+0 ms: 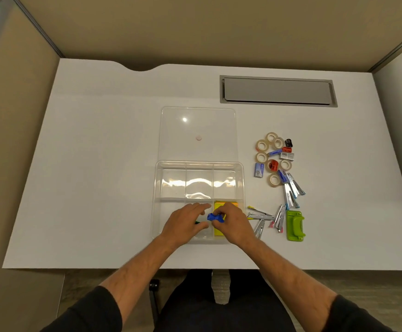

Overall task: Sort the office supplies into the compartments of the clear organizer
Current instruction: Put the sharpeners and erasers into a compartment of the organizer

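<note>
My right hand pinches a blue clip over the clear organizer, beside my loosely spread left hand.

The organizer sits on the worktop, its lid just behind it. To its right lie tape rolls, staplers and a hole punch. Sticky notes lie in its near-right compartment.

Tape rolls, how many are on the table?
6 tape rolls, all in the pile right of the clear organizer: three clustered at the far end, then, and the nearest. More could hide underneath.
</note>
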`<state>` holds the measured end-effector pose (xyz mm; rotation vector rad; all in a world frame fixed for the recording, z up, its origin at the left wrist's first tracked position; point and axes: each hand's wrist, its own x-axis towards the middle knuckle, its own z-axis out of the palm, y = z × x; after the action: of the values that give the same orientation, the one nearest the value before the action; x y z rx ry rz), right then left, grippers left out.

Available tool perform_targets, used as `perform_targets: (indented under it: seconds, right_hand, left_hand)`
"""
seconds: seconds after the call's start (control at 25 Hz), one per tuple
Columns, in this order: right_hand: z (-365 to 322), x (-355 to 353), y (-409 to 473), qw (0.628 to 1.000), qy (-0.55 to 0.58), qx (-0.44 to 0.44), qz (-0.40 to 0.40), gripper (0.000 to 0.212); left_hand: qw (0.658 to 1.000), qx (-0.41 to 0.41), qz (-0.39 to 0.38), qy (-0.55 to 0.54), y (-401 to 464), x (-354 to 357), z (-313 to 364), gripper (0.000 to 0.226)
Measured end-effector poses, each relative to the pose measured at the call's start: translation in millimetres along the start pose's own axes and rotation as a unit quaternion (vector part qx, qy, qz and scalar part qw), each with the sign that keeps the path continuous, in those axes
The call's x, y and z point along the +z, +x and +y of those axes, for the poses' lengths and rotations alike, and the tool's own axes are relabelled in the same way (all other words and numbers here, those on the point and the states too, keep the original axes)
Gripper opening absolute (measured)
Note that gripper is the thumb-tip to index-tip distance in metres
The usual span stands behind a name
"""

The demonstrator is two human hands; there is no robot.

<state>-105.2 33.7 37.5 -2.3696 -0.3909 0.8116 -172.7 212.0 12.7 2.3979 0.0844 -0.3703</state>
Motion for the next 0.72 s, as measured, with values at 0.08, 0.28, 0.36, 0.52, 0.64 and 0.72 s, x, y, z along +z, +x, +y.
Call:
perform_targets:
  seconds: [0.08,0.28,0.36,0.52,0.64,0.72]
  right_hand:
    - [-4.5,3.6,3.6,1.000,0.004,-0.013,-0.011,0.020]
    - [-1.9,3.1,4.3,1.000,0.001,-0.010,-0.007,0.029]
    - [4.4,-1.6,1.6,1.000,-0.006,-0.001,-0.003,0.030]
    - [15.9,-10.2,-6.2,1.000,0.017,0.024,0.002,0.026]
    - [19.6,-11.6,-9.4,0.999,0.032,0.028,0.000,0.024]
    - [20.4,-11.6,-10.4,0.999,0.038,0.023,-0.007,0.021]
  left_hand:
    - [0.999,0.020,0.017,-0.019,0.1,-4.3,1.5,0.037]
    - [1.000,-0.009,0.020,-0.017,2.1,-1.3,-5.3,0.023]
    - [0.999,-0.007,0.015,0.030,6.0,2.5,-9.6,0.022]
    - [0.991,0.002,-0.024,0.132,20.0,9.5,-6.7,0.022]
    - [0.984,0.012,-0.033,0.174,25.1,14.0,-4.8,0.023]
    - [0.976,0.012,-0.042,0.215,26.7,15.3,-7.1,0.026]
